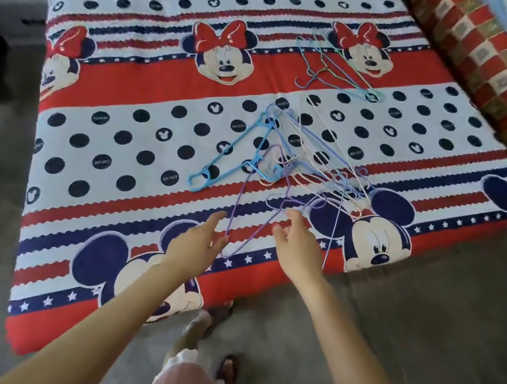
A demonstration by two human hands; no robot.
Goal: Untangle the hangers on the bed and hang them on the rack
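Reaching over the near edge of the bed (pixel 41 256), both hands hover w/ fingers loosely spread, holding nothing: left hand (pixel 199 243) just left of the purple hanger (pixel 235 209), maybe brushing its near corner (can't tell), right hand (pixel 295 243) just right of it. That hanger trails out of the main tangle of hangers (pixel 310 168), a heap of blue, white and purple wire in the middle-right of the bed; a thicker blue plastic hanger (pixel 235 154) lies on its left side. A 2nd small bunch (pixel 335 67) sits farther back, well apart. No rack in view. Step, IMO: starting the untangle. Next move needs a pinch on the purple one's near corner, then a slow pull while watching for snagged hooks.
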